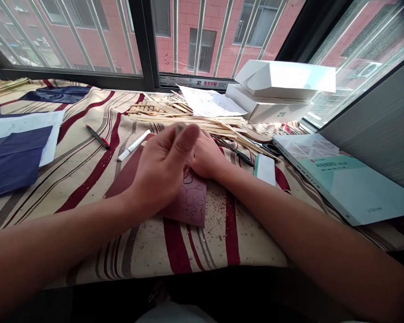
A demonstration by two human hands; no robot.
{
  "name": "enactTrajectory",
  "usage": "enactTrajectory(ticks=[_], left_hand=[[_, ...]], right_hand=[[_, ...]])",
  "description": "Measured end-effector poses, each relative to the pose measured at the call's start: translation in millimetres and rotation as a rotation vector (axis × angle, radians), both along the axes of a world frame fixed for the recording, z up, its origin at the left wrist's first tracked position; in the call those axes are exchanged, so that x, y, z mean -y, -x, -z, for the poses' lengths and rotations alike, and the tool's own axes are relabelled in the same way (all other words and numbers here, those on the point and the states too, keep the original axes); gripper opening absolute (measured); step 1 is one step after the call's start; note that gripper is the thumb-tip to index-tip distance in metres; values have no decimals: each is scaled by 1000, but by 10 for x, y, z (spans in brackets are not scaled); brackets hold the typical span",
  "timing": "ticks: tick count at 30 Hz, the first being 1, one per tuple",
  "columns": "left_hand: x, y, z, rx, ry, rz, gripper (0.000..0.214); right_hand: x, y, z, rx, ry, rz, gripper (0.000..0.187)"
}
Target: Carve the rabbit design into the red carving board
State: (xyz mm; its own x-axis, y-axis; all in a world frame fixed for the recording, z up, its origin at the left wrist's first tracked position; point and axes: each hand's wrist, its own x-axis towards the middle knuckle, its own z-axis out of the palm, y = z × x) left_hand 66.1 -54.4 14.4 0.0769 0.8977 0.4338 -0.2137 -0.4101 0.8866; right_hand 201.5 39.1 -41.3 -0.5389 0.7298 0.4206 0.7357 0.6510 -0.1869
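Observation:
My left hand [161, 166] is raised above a reddish-brown sheet [197, 213], its fingers curled in and the thumb pressed towards them. A small greyish bit shows at the thumb, too blurred to name. Just behind it, my right hand [207, 154] is curled near the sheet's far right edge, its fingertips mostly covered by the left hand. What it holds, if anything, is hidden. Dark outlines of a cartoon-like figure are drawn on the near right corner of the sheet. Pale crumbs or shavings are scattered on the striped cloth [256, 242] beside it.
Left of the sheet lie a white pen [133, 146] and a black-and-red pen [97, 137]. Thin wooden strips [161, 110], a paper [210, 101] and a white box [272, 110] are at the back. A black-handled tool [244, 157] and a book [353, 179] lie right.

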Motion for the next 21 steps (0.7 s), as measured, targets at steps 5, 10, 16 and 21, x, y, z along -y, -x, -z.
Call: enactTrajectory(ticks=[5,10,16,21], left_hand=[[-37,52,0,-3,-18,158,58],[-205,186,-91,-21,123,598,56],[-97,98,-43,-31,43,330,55],[50,23,98,80,-102,-111,49]], right_hand=[[17,13,-47,14,67,25,23],[-31,-10,-29,39,76,-16,23],[-8,5,-32,25,66,5,21],[63,21,-83,15,75,56,26]])
